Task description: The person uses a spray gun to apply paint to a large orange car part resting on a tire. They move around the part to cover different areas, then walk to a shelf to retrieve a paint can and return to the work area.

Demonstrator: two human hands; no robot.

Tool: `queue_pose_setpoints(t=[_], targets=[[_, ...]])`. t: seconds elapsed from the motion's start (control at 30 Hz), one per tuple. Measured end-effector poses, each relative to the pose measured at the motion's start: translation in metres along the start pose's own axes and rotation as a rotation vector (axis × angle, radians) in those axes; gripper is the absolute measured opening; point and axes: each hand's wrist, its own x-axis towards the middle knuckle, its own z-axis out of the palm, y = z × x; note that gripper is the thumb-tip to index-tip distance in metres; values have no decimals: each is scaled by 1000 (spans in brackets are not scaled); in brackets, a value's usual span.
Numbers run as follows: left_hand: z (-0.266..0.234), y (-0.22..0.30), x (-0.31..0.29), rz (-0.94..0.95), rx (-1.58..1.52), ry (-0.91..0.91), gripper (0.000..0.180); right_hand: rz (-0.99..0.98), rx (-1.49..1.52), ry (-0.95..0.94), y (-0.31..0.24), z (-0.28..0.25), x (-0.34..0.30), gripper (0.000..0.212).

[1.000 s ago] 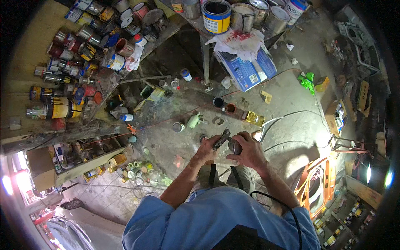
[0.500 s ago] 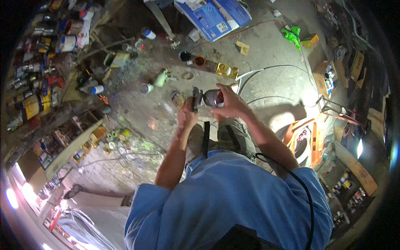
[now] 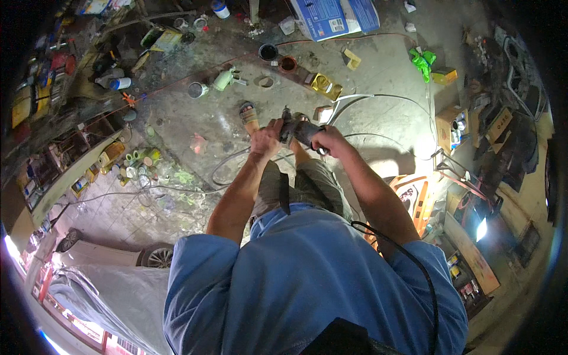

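In front of my legs I hold what looks like a dark paint spray gun with a cup. My left hand is closed round one end of it, near its small dark fittings. My right hand is wrapped round the opposite end, the cup's end, and the fingers hide part of it. The gun lies roughly crosswise between both hands. Beyond them on the floor are a pale green spray gun, an open tin, a can with dark contents and a reddish-brown can.
A gold rectangular tin stands past my right hand. Looped hose crosses the floor at right, near an orange frame. Clustered cans lie at left, a blue box at the back, a covered car behind left.
My right hand has shifted round the cup's end, and the gun is now tilted crosswise. The view has moved, so the floor things sit higher in it.
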Motion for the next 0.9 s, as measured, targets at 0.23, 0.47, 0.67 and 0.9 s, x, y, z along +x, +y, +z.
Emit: queue_pose_setpoints(t=[0.23, 0.47, 0.67, 0.9], targets=[[16, -83, -10, 15, -232, -131, 56, 8, -67, -150, -9, 4, -35, 74], [13, -138, 28, 31, -355, -58, 44, -198, 71, -139, 16, 4, -10, 92], [26, -215, 108, -69, -478, -66, 55, -289, -42, 19, 72, 28, 100, 96], [26, -277, 213, -226, 56, -184, 77, -267, 274, 6, 114, 77, 167, 100]])
